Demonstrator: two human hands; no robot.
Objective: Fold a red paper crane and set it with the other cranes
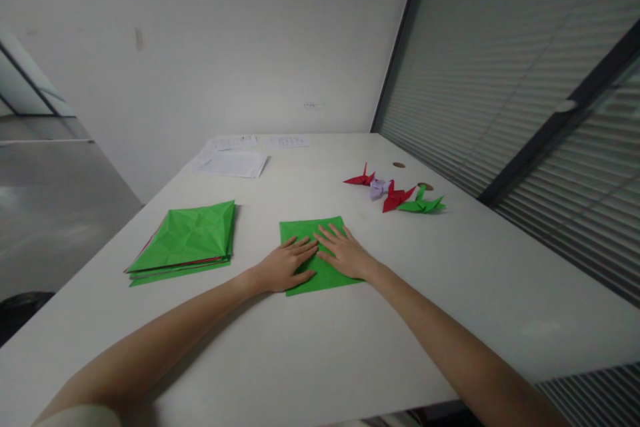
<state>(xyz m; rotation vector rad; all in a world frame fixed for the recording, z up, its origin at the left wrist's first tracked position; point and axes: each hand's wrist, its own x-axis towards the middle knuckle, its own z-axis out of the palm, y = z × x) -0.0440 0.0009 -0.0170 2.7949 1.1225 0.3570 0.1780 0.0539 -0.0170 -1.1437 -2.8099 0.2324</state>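
Note:
A green square sheet of paper (300,230) lies flat on the white table (350,334) in front of me. My left hand (285,266) rests on its left half, palm down, fingers stretched toward the middle. My right hand (343,252) lies flat on the right half, fingers spread and pointing left. The fingertips of both hands nearly meet at the sheet's centre. Neither hand holds anything.
A stack of creased green and red sheets (187,237) lies to the left. Several folded paper cranes, red (395,197), lilac (379,188) and green (423,204), stand at the right rear. White printed papers (235,162) lie at the far end. A blinds-covered glass wall runs along the right.

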